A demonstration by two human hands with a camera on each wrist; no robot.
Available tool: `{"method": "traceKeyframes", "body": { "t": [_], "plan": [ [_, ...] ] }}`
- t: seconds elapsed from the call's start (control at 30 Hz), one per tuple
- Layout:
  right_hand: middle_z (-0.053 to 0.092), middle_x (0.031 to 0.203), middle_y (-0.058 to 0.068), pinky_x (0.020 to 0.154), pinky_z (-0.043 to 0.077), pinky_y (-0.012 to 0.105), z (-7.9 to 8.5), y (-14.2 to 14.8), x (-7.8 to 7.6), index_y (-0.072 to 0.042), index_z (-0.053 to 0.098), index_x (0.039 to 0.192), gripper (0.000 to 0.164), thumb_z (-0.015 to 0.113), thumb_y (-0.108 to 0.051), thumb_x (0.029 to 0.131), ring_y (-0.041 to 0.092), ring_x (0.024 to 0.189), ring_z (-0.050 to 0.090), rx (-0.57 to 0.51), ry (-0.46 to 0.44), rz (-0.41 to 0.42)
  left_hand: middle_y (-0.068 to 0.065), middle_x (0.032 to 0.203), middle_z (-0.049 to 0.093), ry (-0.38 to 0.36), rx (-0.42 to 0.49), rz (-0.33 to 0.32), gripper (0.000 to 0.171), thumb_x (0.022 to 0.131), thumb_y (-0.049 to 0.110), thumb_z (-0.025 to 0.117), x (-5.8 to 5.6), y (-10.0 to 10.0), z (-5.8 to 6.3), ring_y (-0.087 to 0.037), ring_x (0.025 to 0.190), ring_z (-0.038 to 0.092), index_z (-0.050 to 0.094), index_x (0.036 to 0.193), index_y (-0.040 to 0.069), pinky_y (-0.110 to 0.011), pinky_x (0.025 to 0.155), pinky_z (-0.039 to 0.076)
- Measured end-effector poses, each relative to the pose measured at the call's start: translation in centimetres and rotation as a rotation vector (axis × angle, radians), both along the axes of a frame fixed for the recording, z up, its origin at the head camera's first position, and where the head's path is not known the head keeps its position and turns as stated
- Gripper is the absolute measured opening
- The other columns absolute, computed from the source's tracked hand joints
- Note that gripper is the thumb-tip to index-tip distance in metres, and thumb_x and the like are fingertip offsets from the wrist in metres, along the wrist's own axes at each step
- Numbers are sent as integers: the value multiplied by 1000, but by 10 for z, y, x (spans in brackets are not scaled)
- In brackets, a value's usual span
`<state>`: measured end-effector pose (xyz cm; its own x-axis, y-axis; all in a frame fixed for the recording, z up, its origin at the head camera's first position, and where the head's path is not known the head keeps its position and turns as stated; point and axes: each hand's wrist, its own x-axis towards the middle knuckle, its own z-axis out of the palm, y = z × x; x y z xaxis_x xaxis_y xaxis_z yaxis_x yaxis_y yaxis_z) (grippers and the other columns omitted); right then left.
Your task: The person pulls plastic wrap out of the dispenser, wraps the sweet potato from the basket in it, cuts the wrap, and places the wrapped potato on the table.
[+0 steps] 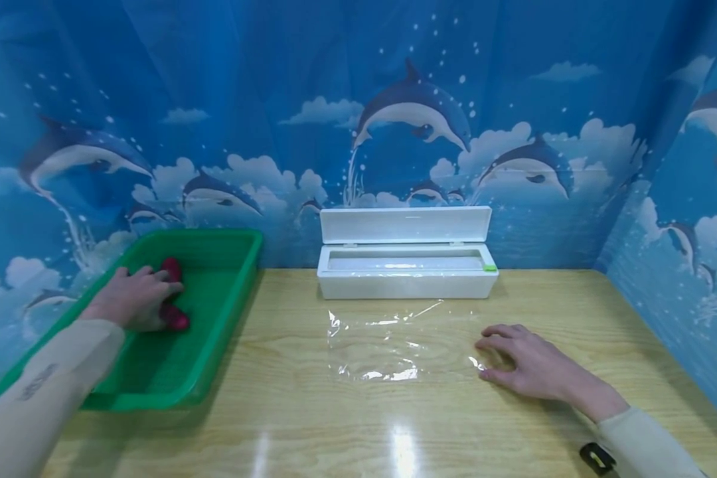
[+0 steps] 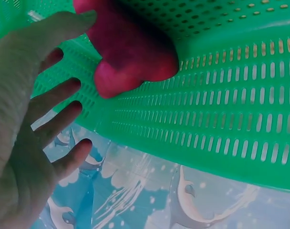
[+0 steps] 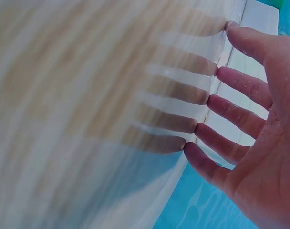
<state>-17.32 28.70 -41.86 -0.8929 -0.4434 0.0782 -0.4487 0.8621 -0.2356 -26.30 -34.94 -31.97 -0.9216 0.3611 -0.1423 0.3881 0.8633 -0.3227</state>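
Note:
My left hand [image 1: 133, 297] reaches into a green plastic basket [image 1: 230, 332], over glossy dark-red lumpy things [image 1: 174, 318] whose kind I cannot tell. In the left wrist view its fingers are spread apart, and the thumb overlaps the edge of a red lump [image 2: 130, 47]; whether it touches is unclear. Toward the right, a thin sheet of clear plastic wrap [image 1: 388, 345] lies on the wooden table. My right hand [image 1: 528, 364] is at the sheet's right edge, fingertips down on the surface and nothing gripped, as the right wrist view [image 3: 250, 105] also shows.
Behind the wrap stands a white wrap dispenser box [image 1: 403, 285], lid raised, with a green slider [image 1: 489, 268] at its right end. A small black and yellow object [image 1: 597, 458] lies beside the right sleeve. A blue dolphin-print curtain [image 1: 275, 99] encloses the table [image 1: 287, 405].

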Motion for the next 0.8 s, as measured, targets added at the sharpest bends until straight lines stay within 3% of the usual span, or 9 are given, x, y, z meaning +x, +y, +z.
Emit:
{"method": "traceKeyframes", "body": {
  "t": [0.27, 0.5, 0.6, 0.8],
  "plan": [
    [66, 132, 13, 99, 50, 63, -1, 1, 1, -17, 72, 123, 49, 75, -51, 88, 41, 122, 62, -1, 35, 5, -21, 111, 71, -6, -14, -25, 64, 74, 51, 86, -4, -1, -5, -42, 93, 61, 72, 121, 10, -62, 77, 49],
    [67, 132, 13, 99, 50, 64, -1, 2, 1, -17, 73, 123, 49, 76, -51, 87, 41, 122, 62, -5, 43, 4, -28, 118, 67, -40, 93, 43, 79, 70, 58, 87, -10, 1, -4, -49, 102, 59, 69, 126, 5, -69, 82, 47],
    [67, 131, 13, 99, 51, 64, -2, 2, 1, -17, 73, 123, 49, 76, -51, 87, 41, 121, 62, -6, 49, 4, -28, 118, 68, -61, 82, 67, 75, 68, 49, 90, -10, 2, -7, -50, 103, 59, 69, 126, 5, -67, 82, 49],
    [67, 132, 12, 99, 51, 63, -3, 1, 0, -17, 72, 124, 50, 75, -52, 88, 40, 121, 62, -5, 45, 5, -22, 107, 71, -99, 59, 95, 64, 58, 17, 94, -6, 0, -14, -46, 94, 62, 73, 117, 8, -63, 78, 50]
  ]
}}
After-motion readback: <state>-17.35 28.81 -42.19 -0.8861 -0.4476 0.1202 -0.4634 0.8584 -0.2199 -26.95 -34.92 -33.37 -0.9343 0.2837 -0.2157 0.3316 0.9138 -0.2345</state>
